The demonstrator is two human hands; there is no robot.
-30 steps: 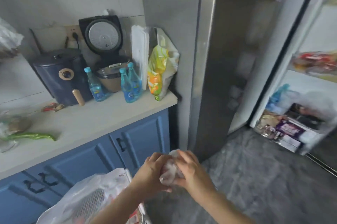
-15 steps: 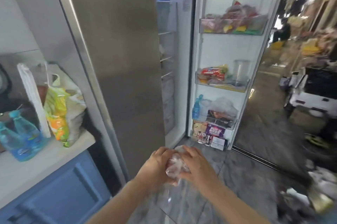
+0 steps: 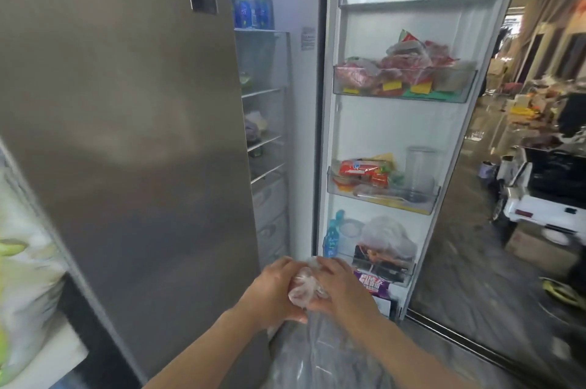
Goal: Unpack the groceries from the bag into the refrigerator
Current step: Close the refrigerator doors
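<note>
Hands first: I see my left hand [image 3: 274, 288] and right hand [image 3: 341, 288] both pinching a small clear plastic packet [image 3: 303, 290], low before the open refrigerator [image 3: 272, 135]. Its closed left door [image 3: 126, 135] stands beside my hands, while the open right door's bins [image 3: 402, 84] are crowded with packets.

left hand [image 3: 272, 288], right hand [image 3: 341, 288], fingers curled, gripping together

just one cam, head-mounted, wide-angle w/ bent edges. it looked fwd and down, close over both hands [image 3: 304, 290], facing the open fridge door [image 3: 396, 135] straight ahead. shut left door [image 3: 126, 135] filled the left side. no 2nd view.
</note>
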